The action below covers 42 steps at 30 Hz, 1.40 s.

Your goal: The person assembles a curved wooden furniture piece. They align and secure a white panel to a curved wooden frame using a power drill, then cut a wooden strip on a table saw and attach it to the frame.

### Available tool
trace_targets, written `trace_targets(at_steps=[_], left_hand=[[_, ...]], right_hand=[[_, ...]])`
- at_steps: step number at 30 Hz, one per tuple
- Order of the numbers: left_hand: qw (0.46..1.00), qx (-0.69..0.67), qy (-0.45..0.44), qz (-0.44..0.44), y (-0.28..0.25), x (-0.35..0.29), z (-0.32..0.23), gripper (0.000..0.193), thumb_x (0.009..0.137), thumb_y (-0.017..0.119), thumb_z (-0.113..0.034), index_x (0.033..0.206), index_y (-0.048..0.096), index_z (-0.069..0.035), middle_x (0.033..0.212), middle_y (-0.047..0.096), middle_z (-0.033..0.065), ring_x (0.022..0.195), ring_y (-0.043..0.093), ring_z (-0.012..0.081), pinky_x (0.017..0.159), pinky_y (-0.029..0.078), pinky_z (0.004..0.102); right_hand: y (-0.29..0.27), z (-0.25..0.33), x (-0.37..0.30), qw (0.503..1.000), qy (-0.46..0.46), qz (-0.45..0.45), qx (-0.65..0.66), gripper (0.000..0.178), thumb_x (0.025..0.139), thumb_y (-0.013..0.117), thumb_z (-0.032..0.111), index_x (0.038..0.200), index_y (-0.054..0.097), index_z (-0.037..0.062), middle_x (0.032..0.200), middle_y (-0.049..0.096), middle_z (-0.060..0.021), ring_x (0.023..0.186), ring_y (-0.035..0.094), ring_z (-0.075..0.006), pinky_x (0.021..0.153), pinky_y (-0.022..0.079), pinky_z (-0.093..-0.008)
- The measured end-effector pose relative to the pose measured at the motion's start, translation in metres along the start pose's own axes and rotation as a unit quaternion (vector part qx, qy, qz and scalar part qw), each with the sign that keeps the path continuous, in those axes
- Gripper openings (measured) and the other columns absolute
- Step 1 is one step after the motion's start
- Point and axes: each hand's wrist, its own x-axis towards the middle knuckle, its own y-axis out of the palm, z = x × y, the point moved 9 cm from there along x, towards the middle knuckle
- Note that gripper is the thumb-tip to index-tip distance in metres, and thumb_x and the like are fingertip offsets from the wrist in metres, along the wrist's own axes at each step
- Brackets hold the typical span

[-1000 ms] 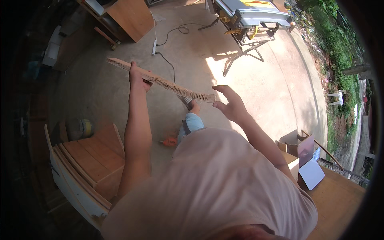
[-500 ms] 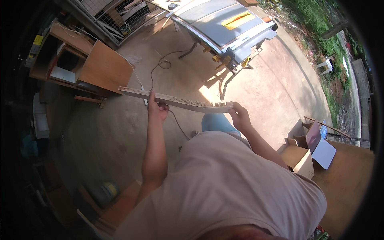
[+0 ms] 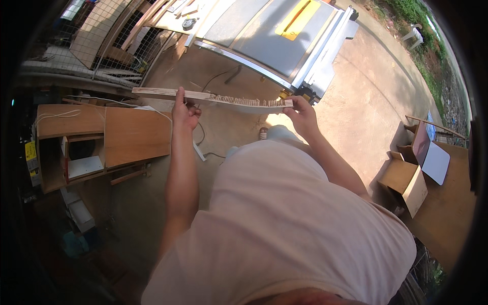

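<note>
A long pale strip of wood (image 3: 203, 97) spans my two hands, held out level in front of my body. A row of close-set saw cuts runs along the edge of its right half. My left hand (image 3: 186, 113) grips it left of the middle, thumb up against the near side. The fingers of my right hand (image 3: 301, 112) pinch its right end. Just beyond that end stands a table saw (image 3: 254, 38) with a grey top, a yellow insert plate and a metal fence rail along its side.
A wooden cabinet (image 3: 137, 130) with open compartments lies on the left. Behind it is a wire mesh cage (image 3: 117, 46) holding boards. Cardboard boxes (image 3: 404, 178) sit on a brown board at the right. A white plastic chair (image 3: 413, 36) stands far right. A cable (image 3: 203, 136) trails over the concrete floor.
I have come nearer to the table saw and turned somewhat. Both hands still hold the wood strip, which now sits higher in view and looks more level.
</note>
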Motion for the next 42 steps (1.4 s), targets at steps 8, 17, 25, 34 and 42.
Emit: trace_targets(at_steps=[8,17,25,34,42], left_hand=[[0.993,0.067,-0.005,0.102,0.103,0.126,-0.065,0.029,0.090,0.067,-0.045,0.089,0.054,-0.019,0.066,0.047,-0.0044,0.044,0.029,0.0078,0.052,0.034,0.0289],[0.946,0.264,-0.031,0.185,0.250,0.224,-0.083,0.036,0.090,0.064,-0.049,0.102,0.053,-0.017,0.072,0.047,-0.0002,0.046,0.028,0.0080,0.044,0.027,0.0229],[0.872,0.455,-0.069,0.169,0.326,0.309,-0.064,0.065,0.085,0.060,-0.061,0.134,0.051,-0.020,0.140,0.048,0.0135,0.071,0.048,0.0205,0.049,0.039,0.0302],[0.845,0.520,-0.046,0.113,0.361,0.367,-0.055,0.067,0.083,0.061,-0.062,0.130,0.053,-0.014,0.132,0.053,0.0228,0.072,0.051,0.0215,0.048,0.039,0.0288],[0.880,0.407,-0.053,0.240,0.390,0.356,-0.063,0.040,0.092,0.047,-0.049,0.107,0.052,-0.013,0.069,0.055,0.0054,0.044,0.036,0.0113,0.045,0.037,0.0291]], right_hand=[[0.017,0.012,0.071,0.989,0.008,-0.068,-0.130,0.029,0.081,0.072,0.001,0.109,0.065,0.0020,0.099,0.066,-0.0049,0.091,0.063,-0.0150,0.084,0.050,-0.0300],[0.040,-0.038,0.111,0.959,0.082,-0.261,0.066,0.030,0.087,0.071,0.014,0.113,0.063,0.0012,0.091,0.066,-0.0046,0.081,0.061,-0.0133,0.073,0.050,-0.0285],[0.048,-0.074,0.159,0.893,0.075,-0.435,0.084,0.032,0.089,0.068,0.017,0.114,0.062,-0.0021,0.090,0.067,-0.0046,0.081,0.060,-0.0110,0.072,0.049,-0.0278],[0.072,-0.094,0.186,0.893,0.084,-0.425,0.123,0.030,0.089,0.068,0.015,0.114,0.063,-0.0006,0.093,0.067,-0.0055,0.083,0.060,-0.0115,0.074,0.049,-0.0278],[0.072,-0.068,0.188,0.904,0.069,-0.422,0.001,0.028,0.086,0.065,0.002,0.114,0.064,0.0020,0.094,0.064,-0.0051,0.084,0.063,-0.0143,0.076,0.052,-0.0284]])
